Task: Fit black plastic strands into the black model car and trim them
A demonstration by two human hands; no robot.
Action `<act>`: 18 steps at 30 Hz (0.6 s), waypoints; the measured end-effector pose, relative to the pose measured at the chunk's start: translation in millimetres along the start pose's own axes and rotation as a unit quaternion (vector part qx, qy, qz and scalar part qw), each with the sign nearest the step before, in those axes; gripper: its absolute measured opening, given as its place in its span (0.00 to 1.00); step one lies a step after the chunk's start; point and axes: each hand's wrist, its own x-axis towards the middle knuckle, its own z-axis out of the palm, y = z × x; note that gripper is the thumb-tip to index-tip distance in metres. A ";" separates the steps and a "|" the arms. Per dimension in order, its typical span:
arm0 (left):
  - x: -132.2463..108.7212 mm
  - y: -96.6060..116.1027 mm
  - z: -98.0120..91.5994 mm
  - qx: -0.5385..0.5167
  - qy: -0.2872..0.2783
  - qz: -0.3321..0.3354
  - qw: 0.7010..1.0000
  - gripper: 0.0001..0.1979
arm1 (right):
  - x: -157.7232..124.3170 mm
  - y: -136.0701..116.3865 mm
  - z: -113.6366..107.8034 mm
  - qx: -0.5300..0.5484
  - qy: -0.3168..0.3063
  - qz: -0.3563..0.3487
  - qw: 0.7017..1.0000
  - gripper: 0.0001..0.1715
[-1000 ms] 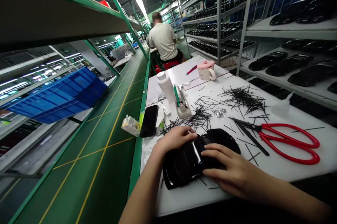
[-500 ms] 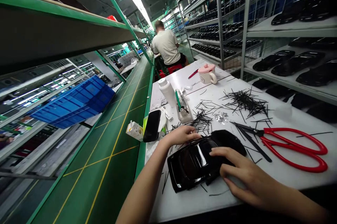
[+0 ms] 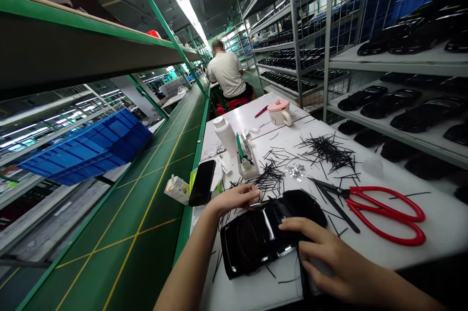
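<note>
A glossy black model car body (image 3: 270, 233) lies on the white work table (image 3: 234, 291), among loose thin black strips. My right hand (image 3: 329, 262) wraps over its near side and holds it. My left hand (image 3: 234, 199) sits at its far edge, fingers pinched on a thin metal item (image 3: 263, 202) too small to name. Beyond the car lies a heap of black strips (image 3: 327, 151). Red-handled scissors (image 3: 383, 213) rest to the right, nearest my right hand.
A phone (image 3: 202, 183), white bottle (image 3: 224, 135), small box (image 3: 177, 189) and pink-lidded mug (image 3: 280, 112) stand on the table. A green conveyor belt (image 3: 146, 204) runs along its left edge. Shelves of black car bodies (image 3: 391, 106) stand right; a seated co-worker (image 3: 226, 74) is ahead.
The car has turned slightly on the table under my hands, and my right hand has slid toward its near side. The whole view has shifted with my head.
</note>
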 end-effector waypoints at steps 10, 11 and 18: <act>-41.7 -17.9 9.5 -0.270 0.187 0.216 0.920 0.23 | 3.2 -4.8 -13.0 0.117 0.011 0.013 0.993 0.06; -48.0 -20.5 14.2 -0.255 0.221 0.222 0.915 0.22 | 3.4 -3.5 -19.1 0.111 0.025 0.008 0.993 0.06; -92.2 -86.2 72.7 0.002 0.430 0.118 0.895 0.23 | 0.5 51.5 -80.2 -0.279 0.052 -0.054 0.957 0.23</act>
